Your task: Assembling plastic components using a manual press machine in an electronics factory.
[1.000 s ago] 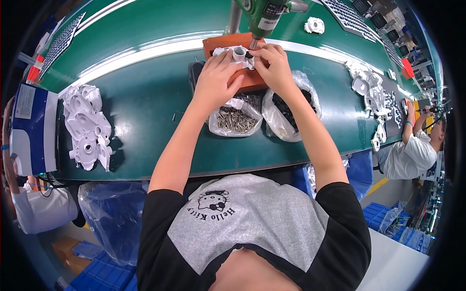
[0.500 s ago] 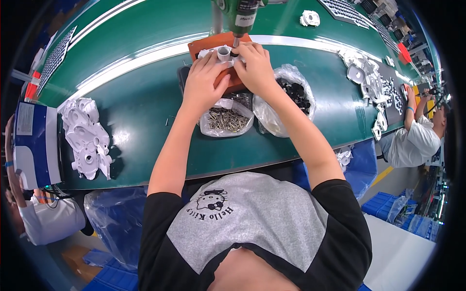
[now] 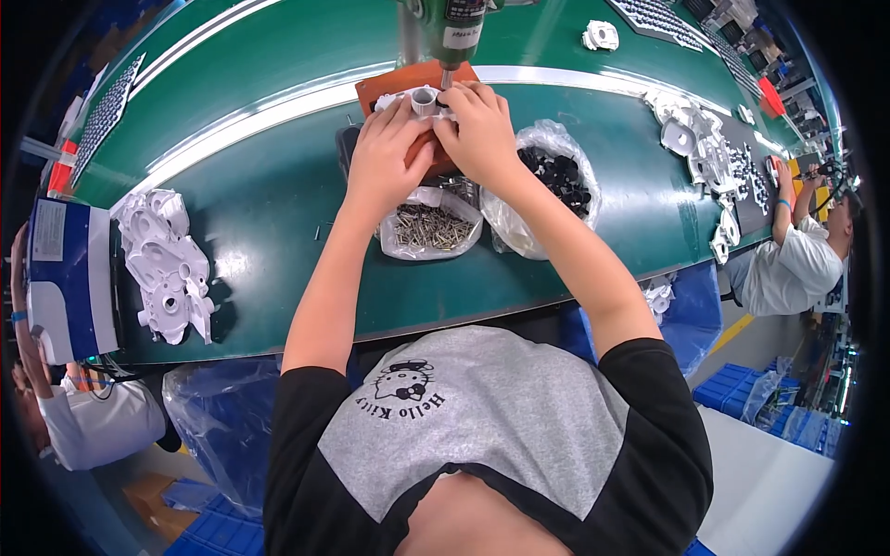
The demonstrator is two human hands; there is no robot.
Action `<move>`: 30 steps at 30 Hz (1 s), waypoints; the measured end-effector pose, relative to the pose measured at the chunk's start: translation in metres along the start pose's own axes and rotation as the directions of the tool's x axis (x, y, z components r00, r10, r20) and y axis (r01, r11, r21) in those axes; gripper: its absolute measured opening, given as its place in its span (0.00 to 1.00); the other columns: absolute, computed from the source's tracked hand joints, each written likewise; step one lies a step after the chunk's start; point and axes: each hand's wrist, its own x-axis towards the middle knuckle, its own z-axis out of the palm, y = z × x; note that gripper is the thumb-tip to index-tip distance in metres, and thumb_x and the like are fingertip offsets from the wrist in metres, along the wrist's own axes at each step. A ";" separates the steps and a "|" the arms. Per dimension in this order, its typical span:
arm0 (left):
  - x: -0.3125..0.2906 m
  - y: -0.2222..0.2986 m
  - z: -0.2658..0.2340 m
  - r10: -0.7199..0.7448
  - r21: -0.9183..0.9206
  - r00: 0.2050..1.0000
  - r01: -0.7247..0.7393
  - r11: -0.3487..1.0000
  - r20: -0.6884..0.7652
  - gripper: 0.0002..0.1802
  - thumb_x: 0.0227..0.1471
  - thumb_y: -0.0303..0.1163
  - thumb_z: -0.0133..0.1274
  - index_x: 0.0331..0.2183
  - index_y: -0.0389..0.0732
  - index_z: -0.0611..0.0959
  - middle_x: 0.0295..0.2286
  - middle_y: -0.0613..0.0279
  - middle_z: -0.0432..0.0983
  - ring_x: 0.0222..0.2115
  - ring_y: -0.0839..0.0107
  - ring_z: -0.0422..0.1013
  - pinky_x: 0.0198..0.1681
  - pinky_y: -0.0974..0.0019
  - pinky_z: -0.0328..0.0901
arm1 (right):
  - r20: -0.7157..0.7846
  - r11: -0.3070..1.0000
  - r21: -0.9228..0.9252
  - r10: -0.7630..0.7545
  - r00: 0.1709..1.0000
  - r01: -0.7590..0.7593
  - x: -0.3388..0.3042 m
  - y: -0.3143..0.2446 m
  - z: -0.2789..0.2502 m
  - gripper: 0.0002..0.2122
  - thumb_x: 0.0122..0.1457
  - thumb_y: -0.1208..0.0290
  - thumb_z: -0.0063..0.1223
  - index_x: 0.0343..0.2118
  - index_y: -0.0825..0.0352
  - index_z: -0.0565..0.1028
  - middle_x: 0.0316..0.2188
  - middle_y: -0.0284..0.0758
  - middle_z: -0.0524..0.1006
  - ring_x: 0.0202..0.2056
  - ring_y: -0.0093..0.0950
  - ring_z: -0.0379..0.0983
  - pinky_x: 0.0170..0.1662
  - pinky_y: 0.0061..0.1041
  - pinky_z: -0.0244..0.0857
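A white plastic housing with a round upright collar sits on an orange block fixture at the back of the bench. My left hand is closed over the housing's left side, fingertips at its far edge. My right hand grips its right side, with the index finger and thumb by a small black piece, partly hidden by the fingers. Just above those fingertips hangs the tip of a green power screwdriver, mounted upright. Whether its bit touches a screw cannot be made out.
Nearer me lie a clear bag of screws and a bag of black parts. White housings are piled at left, more white parts at right. A blue-and-white box stands at the left edge. Co-workers sit on both sides.
The view has shifted slightly. Both hands stay on the white housing under the screwdriver; my right fingers cover a bit more of the black piece.
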 end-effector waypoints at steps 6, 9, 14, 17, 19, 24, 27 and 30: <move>-0.001 0.000 -0.001 -0.001 -0.003 0.999 0.001 1.000 -0.032 0.15 0.45 0.33 0.54 0.38 0.41 0.78 0.46 0.48 0.70 0.50 0.51 0.63 0.54 0.52 0.56 | 0.064 0.996 0.087 -0.026 0.998 0.021 -0.001 0.010 -0.011 0.12 0.46 0.72 0.52 0.36 0.62 0.77 0.45 0.37 0.74 0.50 0.37 0.64 0.53 0.38 0.54; -0.001 -0.001 -0.001 -0.001 0.012 0.999 0.002 1.000 -0.033 0.15 0.45 0.33 0.54 0.38 0.41 0.78 0.46 0.48 0.70 0.50 0.53 0.63 0.55 0.52 0.55 | 0.006 0.984 0.175 -0.026 1.000 0.024 -0.008 0.023 -0.010 0.12 0.46 0.73 0.53 0.36 0.63 0.78 0.47 0.38 0.73 0.51 0.39 0.63 0.54 0.38 0.53; -0.002 0.000 -0.003 -0.018 0.018 1.000 0.018 1.000 -0.020 0.15 0.46 0.34 0.54 0.39 0.42 0.78 0.46 0.49 0.70 0.51 0.54 0.63 0.56 0.52 0.54 | -0.001 0.972 0.231 0.051 0.999 -0.049 -0.004 0.019 -0.008 0.12 0.48 0.72 0.53 0.38 0.63 0.78 0.50 0.41 0.71 0.52 0.39 0.62 0.54 0.38 0.52; -0.002 -0.001 -0.002 -0.013 0.015 1.000 0.014 1.000 -0.018 0.16 0.46 0.34 0.54 0.39 0.42 0.78 0.47 0.49 0.70 0.51 0.54 0.63 0.56 0.51 0.54 | 0.016 0.996 0.080 -0.037 0.999 0.035 -0.004 0.015 -0.008 0.13 0.49 0.70 0.54 0.39 0.62 0.78 0.51 0.42 0.69 0.52 0.40 0.62 0.54 0.39 0.52; -0.002 -0.001 -0.001 -0.012 0.017 1.000 0.012 1.000 -0.016 0.16 0.46 0.34 0.54 0.39 0.42 0.78 0.47 0.49 0.69 0.51 0.54 0.63 0.56 0.51 0.54 | 0.021 0.998 0.010 -0.065 0.998 0.065 -0.005 0.016 -0.005 0.13 0.50 0.69 0.54 0.40 0.62 0.77 0.52 0.42 0.68 0.52 0.41 0.61 0.53 0.40 0.52; -0.001 0.000 0.001 -0.015 -0.004 1.000 0.015 1.000 -0.016 0.15 0.46 0.34 0.54 0.39 0.41 0.78 0.47 0.49 0.69 0.51 0.53 0.63 0.56 0.51 0.54 | 0.094 0.997 -0.042 -0.056 0.994 0.060 -0.003 0.014 -0.013 0.14 0.51 0.67 0.53 0.41 0.62 0.77 0.52 0.43 0.67 0.53 0.42 0.60 0.54 0.41 0.50; -0.004 -0.003 0.001 -0.023 0.007 0.999 0.023 1.000 -0.023 0.15 0.46 0.34 0.54 0.38 0.41 0.78 0.47 0.48 0.69 0.51 0.52 0.62 0.56 0.51 0.54 | 0.162 0.992 -0.075 -0.088 0.983 0.101 -0.010 0.005 -0.023 0.14 0.52 0.66 0.53 0.42 0.62 0.77 0.53 0.44 0.67 0.54 0.42 0.59 0.55 0.41 0.49; -0.006 -0.005 0.001 -0.020 0.023 0.999 0.021 1.000 -0.045 0.16 0.44 0.34 0.55 0.37 0.41 0.79 0.46 0.47 0.70 0.50 0.52 0.63 0.56 0.50 0.55 | 0.139 0.998 0.047 -0.042 0.989 0.036 -0.012 0.018 -0.038 0.15 0.56 0.66 0.49 0.44 0.66 0.74 0.51 0.46 0.69 0.54 0.39 0.61 0.56 0.38 0.49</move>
